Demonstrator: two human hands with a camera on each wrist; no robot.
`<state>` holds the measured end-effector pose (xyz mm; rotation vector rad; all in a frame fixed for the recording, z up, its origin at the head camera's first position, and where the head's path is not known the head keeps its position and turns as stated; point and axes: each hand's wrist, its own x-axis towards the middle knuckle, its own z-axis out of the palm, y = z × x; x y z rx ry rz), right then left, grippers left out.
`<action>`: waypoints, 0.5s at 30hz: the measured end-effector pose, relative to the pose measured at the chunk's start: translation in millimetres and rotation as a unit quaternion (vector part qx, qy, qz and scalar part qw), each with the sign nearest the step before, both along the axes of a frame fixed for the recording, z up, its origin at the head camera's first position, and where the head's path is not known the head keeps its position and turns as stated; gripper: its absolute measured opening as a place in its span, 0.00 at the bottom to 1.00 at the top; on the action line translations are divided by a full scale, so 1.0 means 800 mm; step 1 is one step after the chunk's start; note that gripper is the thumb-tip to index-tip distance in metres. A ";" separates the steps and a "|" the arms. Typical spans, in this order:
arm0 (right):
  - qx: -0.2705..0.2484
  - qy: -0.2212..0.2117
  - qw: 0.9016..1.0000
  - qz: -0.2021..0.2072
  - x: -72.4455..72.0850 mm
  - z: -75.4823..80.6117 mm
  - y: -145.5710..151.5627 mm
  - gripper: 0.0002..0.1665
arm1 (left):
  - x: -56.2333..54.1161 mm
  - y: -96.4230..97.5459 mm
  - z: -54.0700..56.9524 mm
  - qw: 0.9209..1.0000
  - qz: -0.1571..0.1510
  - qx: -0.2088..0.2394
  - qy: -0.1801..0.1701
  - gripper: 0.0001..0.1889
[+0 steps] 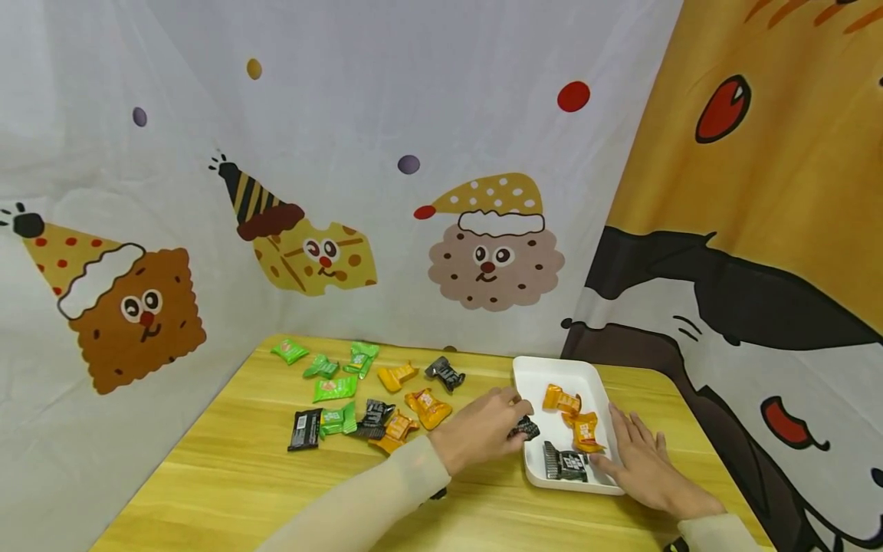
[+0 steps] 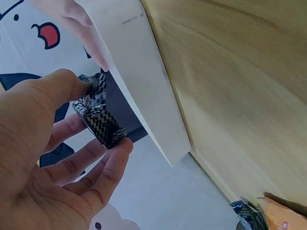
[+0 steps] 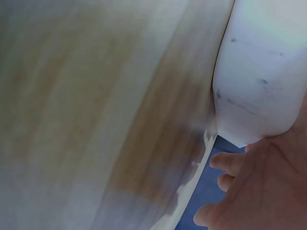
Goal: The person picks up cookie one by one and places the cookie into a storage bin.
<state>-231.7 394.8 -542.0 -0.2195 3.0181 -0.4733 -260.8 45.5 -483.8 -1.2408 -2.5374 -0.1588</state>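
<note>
Left hand (image 1: 483, 431) is pinching a black candy (image 2: 98, 106) — white tray (image 1: 548, 376) is sitting right by those fingertips, right hand (image 1: 650, 469) touching its other side, fingers slightly spread.

The black checked packet (image 2: 98, 115) has a crinkled, glossy skin like plastic film, its creases throwing small highlights. The 5 green packets (image 1: 335, 388) and the orange packets (image 1: 429, 409) wear similar shiny film, puckered at the ends. The white tray (image 1: 545, 372) looks like smooth, hard plastic (dark scuffs mark its outer wall). The tabletop (image 1: 221, 491) shows wood grain under a smooth, faintly shiny finish, the backdrop (image 1: 345, 115) is matt printed cloth with soft folds, and the pale sleeves (image 1: 372, 491) look like matt fabric
</note>
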 end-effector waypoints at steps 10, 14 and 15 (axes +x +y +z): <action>-0.005 0.011 1.000 0.002 0.001 0.000 0.001 0.72 | -0.006 0.016 0.001 0.999 -0.004 -0.023 0.033 0.18; -0.001 0.012 1.000 0.004 0.002 0.001 0.000 0.71 | -0.011 0.024 0.002 0.999 -0.009 -0.026 0.037 0.19; -0.001 0.011 1.000 0.004 0.002 0.001 0.000 0.71 | -0.012 0.027 0.002 0.999 -0.009 -0.030 0.039 0.20</action>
